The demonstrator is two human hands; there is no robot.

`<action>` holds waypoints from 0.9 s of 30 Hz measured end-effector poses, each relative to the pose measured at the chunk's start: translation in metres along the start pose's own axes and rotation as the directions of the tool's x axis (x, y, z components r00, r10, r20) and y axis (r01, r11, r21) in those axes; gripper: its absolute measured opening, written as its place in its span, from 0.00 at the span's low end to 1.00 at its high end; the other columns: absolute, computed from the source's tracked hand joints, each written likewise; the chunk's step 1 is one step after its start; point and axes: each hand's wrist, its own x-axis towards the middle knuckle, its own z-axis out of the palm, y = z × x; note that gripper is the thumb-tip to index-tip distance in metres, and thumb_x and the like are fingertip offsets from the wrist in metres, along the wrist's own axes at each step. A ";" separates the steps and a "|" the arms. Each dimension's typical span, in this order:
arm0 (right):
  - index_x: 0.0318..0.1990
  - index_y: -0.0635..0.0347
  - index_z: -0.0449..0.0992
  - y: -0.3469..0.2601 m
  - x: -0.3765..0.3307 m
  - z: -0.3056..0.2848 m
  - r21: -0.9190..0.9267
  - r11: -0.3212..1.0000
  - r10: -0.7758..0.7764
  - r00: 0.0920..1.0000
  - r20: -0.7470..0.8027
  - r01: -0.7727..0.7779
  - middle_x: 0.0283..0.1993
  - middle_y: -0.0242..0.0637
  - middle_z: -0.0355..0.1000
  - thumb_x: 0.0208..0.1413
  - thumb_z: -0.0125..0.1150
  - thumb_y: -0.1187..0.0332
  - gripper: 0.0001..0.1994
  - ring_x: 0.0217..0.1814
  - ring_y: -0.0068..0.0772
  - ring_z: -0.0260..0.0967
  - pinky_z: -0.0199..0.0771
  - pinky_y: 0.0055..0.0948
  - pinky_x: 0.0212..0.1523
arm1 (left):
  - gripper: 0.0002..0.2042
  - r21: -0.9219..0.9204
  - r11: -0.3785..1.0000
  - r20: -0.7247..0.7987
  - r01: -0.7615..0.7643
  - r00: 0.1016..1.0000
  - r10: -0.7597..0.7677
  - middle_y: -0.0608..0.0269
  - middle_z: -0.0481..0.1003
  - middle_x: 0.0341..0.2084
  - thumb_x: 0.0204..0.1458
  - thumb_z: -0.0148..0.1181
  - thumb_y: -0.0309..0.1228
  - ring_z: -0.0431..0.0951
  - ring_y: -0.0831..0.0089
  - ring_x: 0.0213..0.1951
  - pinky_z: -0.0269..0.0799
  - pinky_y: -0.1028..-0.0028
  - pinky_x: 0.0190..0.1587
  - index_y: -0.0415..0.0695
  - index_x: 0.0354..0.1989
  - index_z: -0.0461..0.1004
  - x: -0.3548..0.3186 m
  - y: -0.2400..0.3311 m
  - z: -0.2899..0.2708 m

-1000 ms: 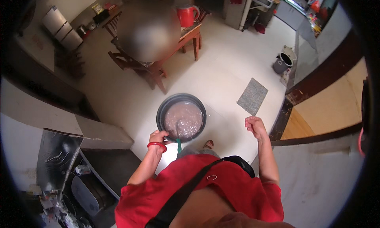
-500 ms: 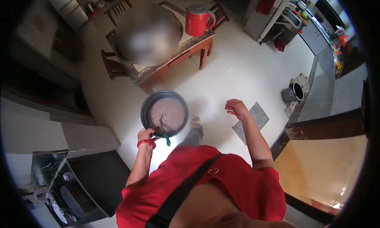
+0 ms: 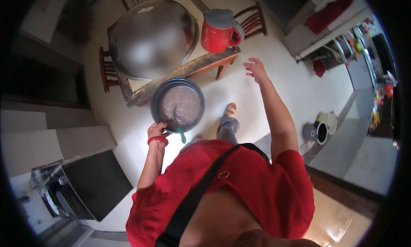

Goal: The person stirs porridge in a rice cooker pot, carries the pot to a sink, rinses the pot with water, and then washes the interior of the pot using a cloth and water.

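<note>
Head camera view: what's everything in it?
Pot: one, dark, centre left; pinkish-brown contents
Utensil: one, green handle, in pot
Table: one, brown, beyond pot
Round metal object: one, silvery, on table; blurred
Pitcher: one, red, on table
Chairs: three, brown, around table
Bins: two, dark grey and cream, right
Hanging cloth: one, red, upper right
Panel: one, black, lower left
Kitchen items: several, mixed colours, far right
Shirt: one, red, below
Left hand: one, red bracelet, gripping pot rim
Right hand: one, empty, right of table

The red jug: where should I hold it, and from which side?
Hold the red jug by its handle, probably from the right: that loop sticks out on its right side, toward the empty right hand. It stands upright, grey lid on top.
</note>
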 end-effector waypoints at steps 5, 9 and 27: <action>0.46 0.59 0.63 -0.064 0.080 0.014 -0.115 0.957 -0.259 0.963 0.078 0.267 0.37 0.37 0.67 0.34 0.65 0.68 0.27 0.33 0.28 0.65 0.66 0.26 0.23 | 0.02 -0.099 0.995 -0.195 -0.029 0.981 0.009 0.61 0.66 0.18 0.36 0.49 0.19 0.68 0.68 0.23 0.74 0.58 0.29 0.39 0.20 0.64 0.007 -0.019 0.067; 0.35 0.61 0.69 -0.071 0.133 0.022 -0.175 0.960 -0.158 0.938 0.308 0.219 0.27 0.33 0.68 0.31 0.65 0.69 0.19 0.26 0.25 0.64 0.63 0.22 0.22 | 0.02 -0.149 0.989 -0.283 -0.023 0.959 -0.020 0.62 0.66 0.18 0.37 0.49 0.19 0.69 0.69 0.23 0.74 0.61 0.28 0.39 0.21 0.66 0.016 -0.039 0.106; 0.30 0.55 0.69 -0.067 0.183 -0.023 -0.025 0.992 -0.121 0.982 0.144 0.126 0.26 0.26 0.68 0.34 0.58 0.74 0.11 0.25 0.19 0.64 0.64 0.22 0.25 | 0.06 -0.087 0.995 -0.183 -0.044 0.983 0.028 0.58 0.70 0.21 0.39 0.49 0.20 0.70 0.68 0.24 0.70 0.70 0.25 0.36 0.27 0.71 0.136 -0.017 0.226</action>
